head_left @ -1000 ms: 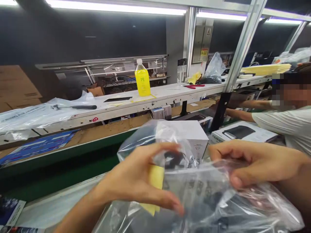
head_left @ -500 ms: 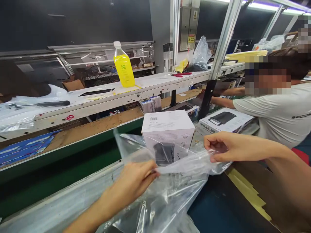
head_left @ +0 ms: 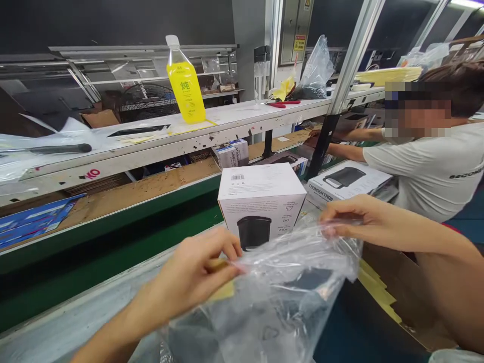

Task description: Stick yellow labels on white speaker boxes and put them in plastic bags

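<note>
I saw the bag (head_left: 268, 307) at lower centre of the frame, its top edge pinched between thumb and fingers of both the left hand (head_left: 194, 267) and right hand (head_left: 365, 219). The box (head_left: 262, 201) stood mid-frame, just beyond.

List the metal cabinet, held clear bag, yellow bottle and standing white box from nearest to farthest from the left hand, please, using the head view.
1. Clear bag, pinched by the left hand.
2. Standing white box, just beyond it.
3. Yellow bottle, on the shelf.
4. Metal cabinet, in the background.
</note>
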The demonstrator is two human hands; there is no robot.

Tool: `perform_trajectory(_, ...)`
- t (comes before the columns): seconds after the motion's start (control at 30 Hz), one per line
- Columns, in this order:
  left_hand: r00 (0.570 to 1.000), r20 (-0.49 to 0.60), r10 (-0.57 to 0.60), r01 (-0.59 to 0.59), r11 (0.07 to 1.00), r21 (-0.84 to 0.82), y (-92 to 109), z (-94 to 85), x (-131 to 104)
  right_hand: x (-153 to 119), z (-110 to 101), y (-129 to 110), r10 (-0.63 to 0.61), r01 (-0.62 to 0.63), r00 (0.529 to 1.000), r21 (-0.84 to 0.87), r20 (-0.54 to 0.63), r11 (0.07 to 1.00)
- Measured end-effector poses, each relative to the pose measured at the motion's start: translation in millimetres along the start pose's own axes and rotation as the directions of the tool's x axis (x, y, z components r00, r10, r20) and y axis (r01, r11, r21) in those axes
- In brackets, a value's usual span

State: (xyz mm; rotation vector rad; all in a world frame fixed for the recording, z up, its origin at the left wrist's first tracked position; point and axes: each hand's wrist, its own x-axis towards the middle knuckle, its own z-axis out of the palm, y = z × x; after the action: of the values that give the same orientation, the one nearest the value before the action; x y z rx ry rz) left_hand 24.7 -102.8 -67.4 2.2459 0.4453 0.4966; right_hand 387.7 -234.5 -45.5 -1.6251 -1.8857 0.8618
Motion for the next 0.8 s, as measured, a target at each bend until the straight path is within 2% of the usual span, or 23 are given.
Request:
perform_trajectory(0.07,0.995,-0.100,-0.011,-0.011,0.977,-0.213,-9,-6.6,13,3,3,4,-0.182,0.182,0.966,-0.016,-0.185,0.983)
perform_trajectory(0.1,0.992,-0.120,-0.028,-0.011,0.949,-0.315,-15,-9.1,19,5,4,6,-0.190,0.207,0.948,0.038,-0.257,0.978)
perform_trajectory(0.17,0.992,-0.078,-0.094,0.043,0.863,-0.503,-29,-12.1,27,9,9,10,-0.069,0.147,0.937,0.207,-0.344,0.967)
perform_trajectory(0.23,0.985,0.061,-0.164,0.165,0.755,-0.635,-43,-12.5,29,15,13,13,0.042,0.077,0.923,0.290,-0.382,0.954)
perform_trajectory(0.27,0.970,0.158,-0.186,0.244,0.711,-0.660,-48,-12.1,28,19,16,13,0.024,0.109,0.910,0.293,-0.414,0.950)
perform_trajectory(0.3,0.945,0.264,-0.192,0.322,0.686,-0.653,-52,-11.6,27,22,19,13,-0.037,0.191,0.892,0.299,-0.451,0.935)
perform_trajectory(0.37,0.870,0.453,-0.196,0.448,0.698,-0.559,-57,-11.1,24,29,24,15,-0.136,0.375,0.850,0.404,-0.509,0.834)
perform_trajectory(0.43,0.799,0.558,-0.223,0.504,0.754,-0.421,-59,-12.7,22,32,29,20,-0.079,0.423,0.854,0.599,-0.514,0.680)
perform_trajectory(0.47,0.796,0.559,-0.234,0.497,0.780,-0.380,-59,-14.4,23,32,31,24,-0.026,0.381,0.881,0.677,-0.472,0.630)
perform_trajectory(0.5,0.818,0.527,-0.231,0.466,0.803,-0.371,-60,-16.7,23,31,31,29,0.012,0.303,0.919,0.727,-0.393,0.616)
perform_trajectory(0.57,0.917,0.370,-0.146,0.317,0.829,-0.460,-62,-23.4,27,27,32,39,-0.027,0.191,0.973,0.737,-0.228,0.649)
perform_trajectory(0.6,0.962,0.257,-0.092,0.220,0.821,-0.527,-63,-27.7,31,27,31,44,-0.075,0.187,0.980,0.722,-0.185,0.666)
perform_trajectory(0.63,0.988,0.147,-0.048,0.126,0.801,-0.586,-65,-32.6,35,27,31,49,-0.116,0.216,0.975,0.712,-0.187,0.668)
perform_trajectory(0.7,1.000,0.017,-0.017,0.025,0.748,-0.663,-67,-43.9,46,35,31,55,-0.127,0.334,0.935,0.700,-0.331,0.631)
perform_trajectory(0.73,0.999,0.002,-0.035,0.027,0.726,-0.687,-67,-50.2,52,42,31,58,-0.085,0.377,0.904,0.690,-0.419,0.618)
perform_trajectory(0.8,0.994,0.009,-0.110,0.084,0.704,-0.706,-69,-63.1,68,62,33,60,0.032,0.386,0.855,0.676,-0.518,0.628)
